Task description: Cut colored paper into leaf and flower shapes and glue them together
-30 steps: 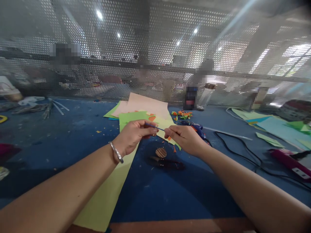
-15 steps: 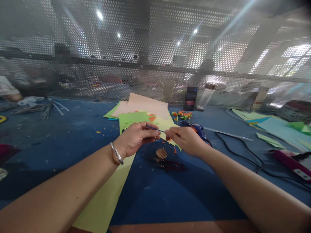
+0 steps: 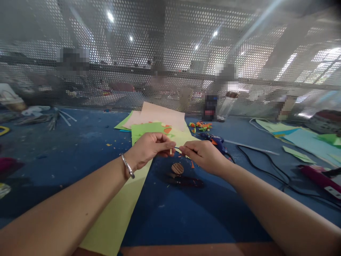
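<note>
My left hand [image 3: 153,147], with a silver bracelet at the wrist, is closed in a pinch over the blue table. Between its fingertips and those of my right hand [image 3: 204,154] shows a short stretch of a thin blue strip [image 3: 177,147], and both hands grip it. Most of the strip is hidden by fingers. A small pale yellow piece [image 3: 171,151] sticks down from my left fingertips. Below the hands lies a round, striped wooden disc [image 3: 177,168], and just under it a dark-handled cutting tool [image 3: 186,181], probably scissors, in shadow.
Green paper [image 3: 112,217] runs beneath my left arm; pink sheets [image 3: 162,113] lie behind. A blue glue gun [image 3: 218,144] rests right of my right hand, near a black cord [image 3: 262,170] and magenta power strip [image 3: 315,177]. Paper scraps [image 3: 201,126] lie farther back. A perforated metal screen [image 3: 170,46] closes the far side.
Less of the blue strip shows between my fingers, and it sits slightly lower. The pale yellow piece at my left fingertips has come into sight. My right hand has shifted slightly left.
</note>
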Demonstrator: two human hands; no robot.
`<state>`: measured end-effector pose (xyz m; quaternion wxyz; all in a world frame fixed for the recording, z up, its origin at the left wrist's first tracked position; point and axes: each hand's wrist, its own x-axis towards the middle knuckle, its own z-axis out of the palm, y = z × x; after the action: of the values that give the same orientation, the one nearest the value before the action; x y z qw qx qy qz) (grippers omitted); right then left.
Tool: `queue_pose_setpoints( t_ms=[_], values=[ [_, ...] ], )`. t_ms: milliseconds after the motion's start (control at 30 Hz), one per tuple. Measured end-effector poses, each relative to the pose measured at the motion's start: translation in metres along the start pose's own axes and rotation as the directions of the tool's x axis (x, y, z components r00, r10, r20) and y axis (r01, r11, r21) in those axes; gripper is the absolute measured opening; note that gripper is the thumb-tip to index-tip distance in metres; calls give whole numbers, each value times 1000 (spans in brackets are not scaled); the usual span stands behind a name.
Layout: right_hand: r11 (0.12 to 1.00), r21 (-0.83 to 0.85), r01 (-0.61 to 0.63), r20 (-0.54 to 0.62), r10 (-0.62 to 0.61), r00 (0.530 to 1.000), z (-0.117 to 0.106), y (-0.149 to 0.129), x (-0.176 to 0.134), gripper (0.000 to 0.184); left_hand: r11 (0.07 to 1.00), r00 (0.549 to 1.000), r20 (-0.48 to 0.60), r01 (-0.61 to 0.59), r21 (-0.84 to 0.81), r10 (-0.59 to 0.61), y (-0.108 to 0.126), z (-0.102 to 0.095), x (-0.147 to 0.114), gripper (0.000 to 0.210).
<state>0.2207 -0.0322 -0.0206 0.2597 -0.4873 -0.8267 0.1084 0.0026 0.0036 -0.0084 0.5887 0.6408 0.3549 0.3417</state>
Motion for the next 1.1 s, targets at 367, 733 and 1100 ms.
queue_pose_setpoints(
  t_ms=[367,733,1100],
  values=[
    [1000,28,-2,22,1,1000,0,-2,-1,42,900,955,121,-295,321,270,3,-7,3,22],
    [999,49,7,14,-8,1000,1,0,-1,34,972,987,76,-155,178,143,-2,-13,8,24],
    [994,109,11,5,-12,1000,2,0,-3,26,969,987,72,-155,193,144,-8,-16,12,18]
  ],
)
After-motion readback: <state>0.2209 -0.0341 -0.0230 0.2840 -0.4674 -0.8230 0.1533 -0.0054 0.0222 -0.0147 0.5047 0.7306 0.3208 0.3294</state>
